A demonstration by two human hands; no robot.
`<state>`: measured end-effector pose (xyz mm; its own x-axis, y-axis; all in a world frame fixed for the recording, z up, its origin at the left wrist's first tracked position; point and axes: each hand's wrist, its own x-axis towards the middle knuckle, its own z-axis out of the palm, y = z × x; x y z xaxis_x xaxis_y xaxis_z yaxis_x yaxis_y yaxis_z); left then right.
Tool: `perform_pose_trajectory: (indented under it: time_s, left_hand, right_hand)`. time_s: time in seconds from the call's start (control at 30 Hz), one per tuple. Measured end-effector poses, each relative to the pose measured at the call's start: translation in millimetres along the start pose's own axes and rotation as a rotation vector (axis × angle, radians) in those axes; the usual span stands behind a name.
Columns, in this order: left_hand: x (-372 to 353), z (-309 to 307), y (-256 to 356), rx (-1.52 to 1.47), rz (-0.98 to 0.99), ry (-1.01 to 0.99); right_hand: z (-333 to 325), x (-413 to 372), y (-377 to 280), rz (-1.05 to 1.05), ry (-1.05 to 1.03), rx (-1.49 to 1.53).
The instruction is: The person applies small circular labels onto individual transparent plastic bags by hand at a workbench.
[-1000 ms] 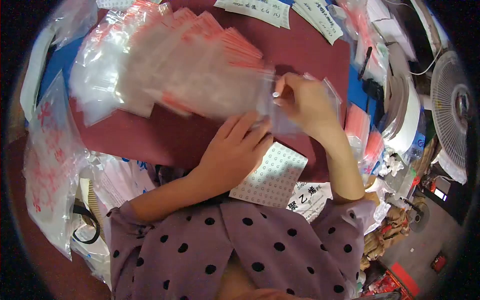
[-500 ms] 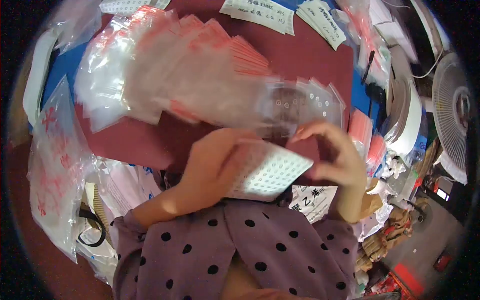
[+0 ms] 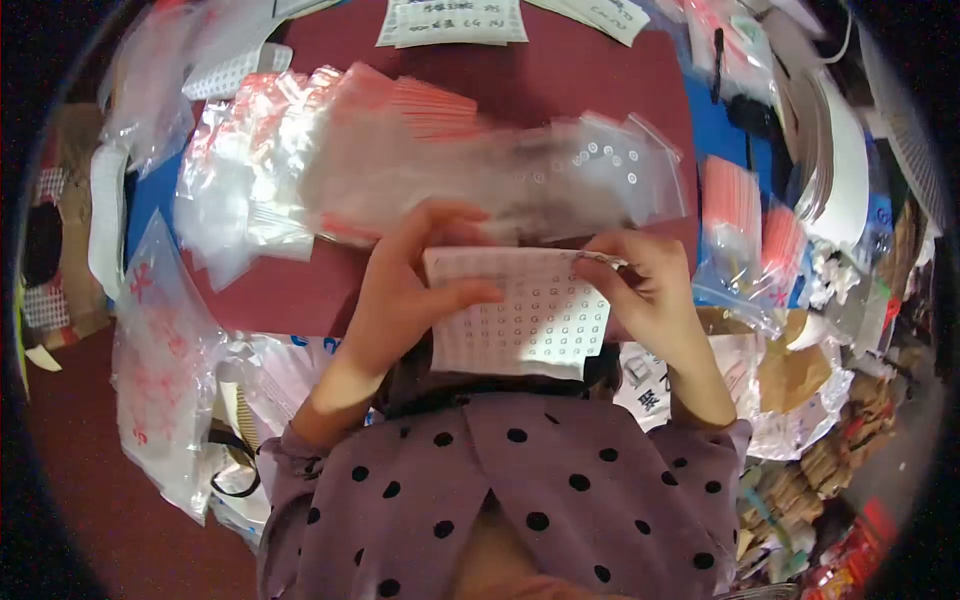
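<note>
A white sheet with rows of small printed letter stickers (image 3: 530,315) is held up near the table's front edge. My left hand (image 3: 420,280) grips its left side, thumb across the front and fingers behind. At the upper right corner of the sheet, my right hand (image 3: 645,290) pinches the edge between thumb and fingers. Just beyond the hands lies a spread row of clear zip bags with red tops (image 3: 380,160). Bags at the row's right end (image 3: 625,165) bear small round stickers.
Handwritten paper slips (image 3: 450,22) lie at the table's far edge. Bundles of red-topped bags (image 3: 732,210) are at the right, beside stacked white card (image 3: 835,180). A large plastic bag (image 3: 165,370) hangs at the left. A printed sheet (image 3: 235,75) lies at the back left.
The view has shifted. My right hand has closed on the sheet's corner, where before it was apart from it with curved fingers. The sheet now faces the camera more squarely.
</note>
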<state>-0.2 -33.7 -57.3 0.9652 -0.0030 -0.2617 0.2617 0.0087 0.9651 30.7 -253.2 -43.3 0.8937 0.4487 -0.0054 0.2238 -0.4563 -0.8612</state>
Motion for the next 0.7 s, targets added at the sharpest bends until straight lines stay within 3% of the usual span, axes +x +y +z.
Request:
perform_pose_trajectory:
  time_s: [0.17, 0.23, 0.27, 0.33, 0.43, 0.53, 0.7]
  left_hand:
    - [2, 1, 2, 0.234, 0.1, -0.23]
    - [4, 7, 3, -0.094, -0.132, -0.201]
    - [4, 10, 3, -0.086, -0.131, -0.207]
    - [1, 15, 2, 0.056, -0.046, -0.155]
    - [1, 16, 4, 0.166, 0.049, -0.148]
    - [1, 16, 9, 0.223, 0.0, -0.116]
    - [0, 11, 6, 0.263, 0.063, -0.06]
  right_hand:
    - [9, -8, 3, 0.066, 0.006, 0.233]
    - [9, -11, 1, 0.095, 0.054, 0.264]
    - [9, -11, 0, 0.094, 0.063, 0.269]
    - [6, -9, -1, -0.117, 0.081, -0.278]
    - [-3, -5, -1, -0.217, 0.007, -0.253]
    - [-3, -2, -6, -0.218, -0.024, -0.275]
    - [5, 2, -9, -0.256, 0.039, -0.291]
